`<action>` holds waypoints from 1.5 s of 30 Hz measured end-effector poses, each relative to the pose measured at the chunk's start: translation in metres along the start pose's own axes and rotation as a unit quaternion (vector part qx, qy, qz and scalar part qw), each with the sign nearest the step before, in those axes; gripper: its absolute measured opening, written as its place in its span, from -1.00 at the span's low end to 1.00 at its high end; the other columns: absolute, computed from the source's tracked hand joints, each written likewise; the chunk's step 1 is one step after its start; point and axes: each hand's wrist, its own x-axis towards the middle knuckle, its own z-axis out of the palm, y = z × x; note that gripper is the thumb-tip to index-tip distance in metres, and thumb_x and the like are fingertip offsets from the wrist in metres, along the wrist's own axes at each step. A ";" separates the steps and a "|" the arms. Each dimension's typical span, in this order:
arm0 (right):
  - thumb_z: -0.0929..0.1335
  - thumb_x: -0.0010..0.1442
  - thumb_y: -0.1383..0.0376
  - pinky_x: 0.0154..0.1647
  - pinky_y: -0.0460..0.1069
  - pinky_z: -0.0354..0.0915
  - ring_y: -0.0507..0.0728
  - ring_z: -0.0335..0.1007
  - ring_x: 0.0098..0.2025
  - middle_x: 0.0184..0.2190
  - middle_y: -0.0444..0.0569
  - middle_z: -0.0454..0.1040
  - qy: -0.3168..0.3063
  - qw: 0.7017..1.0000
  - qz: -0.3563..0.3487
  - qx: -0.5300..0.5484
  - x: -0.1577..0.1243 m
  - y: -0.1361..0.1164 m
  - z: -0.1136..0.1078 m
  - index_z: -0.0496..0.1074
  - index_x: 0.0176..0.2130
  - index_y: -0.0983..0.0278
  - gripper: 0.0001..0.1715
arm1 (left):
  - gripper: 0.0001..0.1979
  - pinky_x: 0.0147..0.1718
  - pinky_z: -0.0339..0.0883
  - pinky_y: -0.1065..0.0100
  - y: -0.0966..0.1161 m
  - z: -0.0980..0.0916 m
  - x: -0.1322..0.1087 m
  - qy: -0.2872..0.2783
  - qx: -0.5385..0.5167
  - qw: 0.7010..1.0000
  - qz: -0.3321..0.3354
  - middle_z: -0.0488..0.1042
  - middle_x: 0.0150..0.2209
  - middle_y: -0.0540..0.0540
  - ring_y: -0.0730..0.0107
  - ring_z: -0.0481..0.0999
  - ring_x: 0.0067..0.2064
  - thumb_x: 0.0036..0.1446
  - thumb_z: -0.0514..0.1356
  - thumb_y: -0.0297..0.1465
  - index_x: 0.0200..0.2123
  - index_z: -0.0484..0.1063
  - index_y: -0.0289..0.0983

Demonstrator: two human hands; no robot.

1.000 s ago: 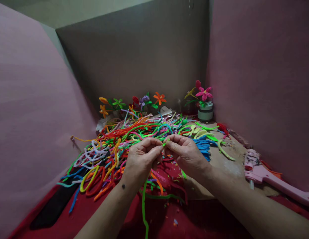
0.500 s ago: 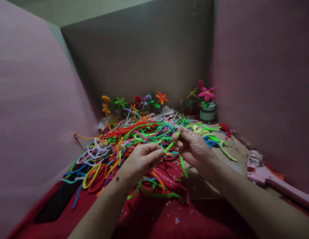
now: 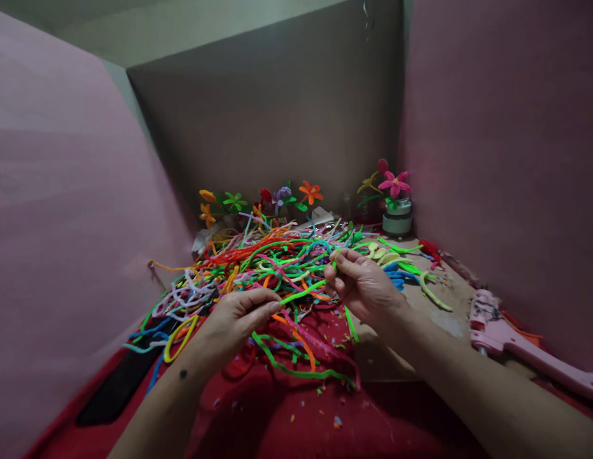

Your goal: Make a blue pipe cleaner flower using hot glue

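Head view: the right hand (image 3: 366, 287) has its grip closed narrow, thumb and forefinger pinching the upper end of a green strand (image 3: 301, 293), the other fingers curled in behind so the fuzzy wire cannot twist in the pinch. From there the strand runs down and to the left, lifted clear of the tangle, so it reads as one piece apart from the others. Its lower end meets the fingertips of the left hand (image 3: 239, 315), which lies low and palm down with the fingers drawn close together. Whether that grip actually pinches the strand or only touches it, I cannot tell. Both hands hover over the near edge of a loose pile (image 3: 258, 261) of strands in many colours, spread within easy reach of either hand. Under the wrists a red cloth (image 3: 287, 414) covers the near part of the counter (image 3: 440, 312) and is dotted with small clippings. A few bent green and blue pieces lie apart to the right of the pile. Farther right, well apart from the hands, a pink glue gun (image 3: 497, 328) lies on its side. Along the back wall, out of the way of the hands, finished flowers (image 3: 258, 199) stand in a row, and a pot (image 3: 396, 220) with a pink flower sits in the corner. Pink panels (image 3: 62, 223) close off both sides.
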 end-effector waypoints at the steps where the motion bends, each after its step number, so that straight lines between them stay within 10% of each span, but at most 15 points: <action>1: 0.43 -0.03 0.33 -0.59 -0.14 0.21 -0.09 0.20 -0.67 -0.60 -0.13 0.46 -0.003 1.000 0.003 -0.002 0.000 0.001 0.000 0.33 -0.44 0.30 -0.82 | -0.73 -0.52 0.14 0.51 -0.002 -0.001 -0.001 -0.006 0.004 1.000 0.001 0.35 -0.51 -0.01 0.48 0.25 -0.47 0.05 0.11 -0.21 -0.43 0.49 -0.28; 16: 0.45 -0.07 0.31 -0.59 -0.12 0.28 -0.09 0.22 -0.68 -0.58 -0.11 0.48 -0.008 0.998 0.046 -0.029 -0.004 0.009 0.003 0.36 -0.44 0.33 -0.80 | -0.73 -0.57 0.19 0.51 -0.025 -0.009 -0.017 -0.143 -0.066 0.984 -0.082 0.37 -0.58 0.02 0.50 0.33 -0.55 0.06 0.11 -0.17 -0.37 0.40 -0.28; 45: 0.44 -0.03 0.35 -0.50 -0.08 0.31 -0.08 0.27 -0.62 -0.55 -0.08 0.49 -0.057 0.996 0.064 -0.008 -0.006 0.010 0.000 0.44 -0.41 0.37 -0.87 | -0.70 -0.61 0.10 0.53 -0.027 -0.011 -0.020 -0.110 0.009 0.992 -0.056 0.23 -0.59 0.08 0.57 0.20 -0.60 0.11 0.04 -0.16 -0.35 0.40 -0.26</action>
